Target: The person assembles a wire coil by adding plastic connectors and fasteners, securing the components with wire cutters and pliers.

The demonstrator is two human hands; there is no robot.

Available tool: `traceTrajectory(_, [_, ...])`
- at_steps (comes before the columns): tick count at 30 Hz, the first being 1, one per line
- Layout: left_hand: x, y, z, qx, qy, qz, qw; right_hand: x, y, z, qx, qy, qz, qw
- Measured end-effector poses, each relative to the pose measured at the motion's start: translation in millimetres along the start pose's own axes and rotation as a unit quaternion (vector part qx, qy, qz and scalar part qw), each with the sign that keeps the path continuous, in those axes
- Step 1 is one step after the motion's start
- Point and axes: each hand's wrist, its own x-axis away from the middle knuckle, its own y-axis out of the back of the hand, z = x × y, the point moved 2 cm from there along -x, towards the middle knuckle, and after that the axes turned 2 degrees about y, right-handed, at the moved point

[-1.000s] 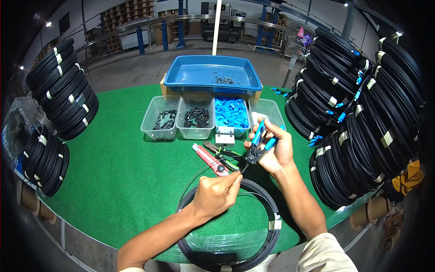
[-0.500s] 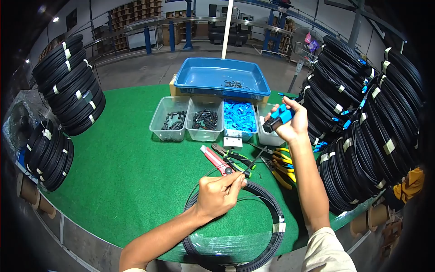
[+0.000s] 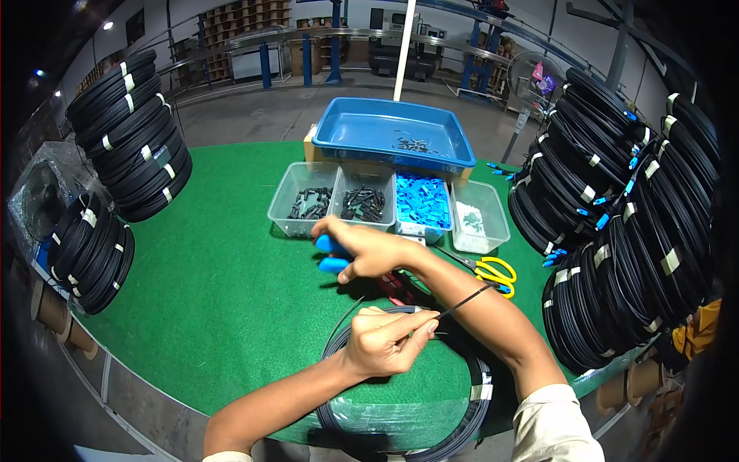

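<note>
My left hand (image 3: 389,339) is closed in a pinch on a thin black cable (image 3: 464,299), whose end slants up to the right across my right forearm. Below it lies a coil of black cable (image 3: 481,408) bound with white tape. My right hand (image 3: 377,250) reaches across to the left, in front of the clear bins. Its fingers are round a blue-and-black hand tool (image 3: 334,265); two blue ends stick out between fingers and thumb, and the rest is hidden. Beneath this hand a red utility knife (image 3: 396,300) shows in part. Yellow-handled scissors (image 3: 496,273) lie beyond my forearm.
Clear bins hold black parts (image 3: 362,204), blue connector pieces (image 3: 422,202) and small white pieces (image 3: 471,219). Behind them stands a blue tray (image 3: 385,127) with small dark pieces. Tall stacks of cable coils flank the green table (image 3: 208,308) at left (image 3: 127,138) and right (image 3: 647,239).
My right hand has swung left and down with the blue-and-black hand tool, from above the right bin to in front of the bins. My left hand still pinches the cable. The view has shifted slightly.
</note>
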Motion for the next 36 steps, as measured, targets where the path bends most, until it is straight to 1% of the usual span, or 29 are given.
traceTrajectory(1, [0.2, 0.3, 0.0, 0.008, -0.003, -0.014, 1.0, -6.0, -9.1, -0.8, 0.003, 0.008, 0.031, 0.999])
traceTrajectory(3, [-0.2, 2.1, -0.2, 0.021, 0.004, -0.03, 0.999, -10.9, -22.4, 1.6, 0.081, 0.014, 0.054, 0.995])
traceTrajectory(4, [-1.1, 4.8, -1.2, 0.005, 0.048, -0.039, 0.998, -11.4, -27.9, -2.9, 0.091, 0.044, 0.049, 0.994])
traceTrajectory(5, [-1.7, 7.0, -1.0, -0.011, 0.093, -0.047, 0.995, -9.3, -31.9, -5.0, 0.085, 0.035, 0.03, 0.995])
traceTrajectory(7, [-3.4, 9.6, 1.6, -0.009, 0.121, -0.069, 0.99, 2.3, -31.6, -9.5, 0.113, 0.087, -0.052, 0.988])
traceTrajectory(9, [-3.3, 11.0, 5.5, -0.012, 0.163, -0.089, 0.983, 18.5, -22.1, -16.2, 0.142, 0.14, -0.139, 0.97])
traceTrajectory(10, [-3.0, 10.8, 7.7, -0.001, 0.187, -0.091, 0.978, 30.2, -8.7, -12.3, 0.126, 0.104, -0.139, 0.977])
traceTrajectory(11, [-3.3, 10.2, 11.2, 0.001, 0.184, -0.091, 0.979, 50.3, 5.7, -7.8, 0.103, 0.029, -0.119, 0.987])
traceTrajectory(12, [-2.8, 8.3, 16.2, 0.008, 0.193, -0.085, 0.978, 75.5, 17.0, 6.2, 0.069, -0.032, -0.16, 0.984])
traceTrajectory(13, [-2.4, 6.2, 19.6, 0.017, 0.202, -0.077, 0.976, 97.3, 24.2, 2.1, 0.022, -0.039, -0.218, 0.975])
traceTrajectory(14, [-3.7, 5.3, 21.8, 0.009, 0.218, -0.062, 0.974, 117.4, 31.6, -1.4, -0.12, -0.11, -0.248, 0.955])
traceTrajectory(15, [-5.7, 5.4, 22.5, 0.0, 0.22, -0.039, 0.975, 137.7, 40.5, 6.2, -0.186, -0.134, -0.292, 0.929])
traceTrajectory(17, [-6.3, 5.0, 23.9, -0.01, 0.215, -0.033, 0.976, 172.0, 48.1, 20.7, -0.225, -0.107, -0.329, 0.911])
traceTrajectory(19, [-6.3, 4.3, 24.0, -0.023, 0.232, -0.017, 0.972, 185.9, 45.7, 37.4, -0.185, -0.122, -0.333, 0.916])
traceTrajectory(20, [-6.7, 4.6, 22.7, -0.038, 0.226, -0.007, 0.973, 187.4, 43.7, 44.2, -0.098, -0.137, -0.334, 0.928])
traceTrajectory(21, [-7.3, 4.7, 22.2, -0.056, 0.22, 0.004, 0.974, 184.5, 42.4, 45.2, -0.01, -0.074, -0.351, 0.933])
traceTrajectory(23, [-7.7, 3.5, 21.4, -0.063, 0.197, 0.003, 0.978, 185.8, 42.6, 56.3, -0.015, -0.113, -0.335, 0.935])
traceTrajectory(25, [-4.7, 2.6, 26.2, -0.068, 0.162, 0.01, 0.984, 185.5, 41.1, 54.8, -0.004, -0.114, -0.335, 0.935])
traceTrajectory(26, [-5.0, 2.5, 25.6, -0.069, 0.161, 0.015, 0.984, 184.9, 40.1, 53.9, 0.009, -0.113, -0.329, 0.937])
traceTrajectory(28, [-6.2, 2.3, 20.9, -0.103, 0.121, 0.027, 0.987, 185.5, 37.8, 50.4, 0.008, -0.113, -0.331, 0.937])
traceTrajectory(29, [-6.8, 1.8, 20.0, -0.101, 0.121, 0.03, 0.987, 185.6, 37.1, 48.8, 0.01, -0.111, -0.328, 0.938])
traceTrajectory(31, [-6.6, 1.1, 16.7, -0.142, 0.083, 0.038, 0.986, 187.1, 38.9, 52.1, 0.012, -0.113, -0.332, 0.936])
traceTrajectory(33, [-6.2, 0.4, 15.1, -0.142, 0.082, 0.04, 0.986, 188.8, 39.6, 51.5, 0.042, -0.112, -0.288, 0.95])
traceTrajectory(35, [-6.3, 0.0, 13.3, -0.152, 0.056, 0.036, 0.986, 187.7, 38.5, 50.1, 0.044, -0.103, -0.295, 0.949])
traceTrajectory(36, [-6.2, 0.0, 12.6, -0.151, 0.059, 0.036, 0.986, 187.4, 38.6, 52.8, 0.056, -0.104, -0.293, 0.949])
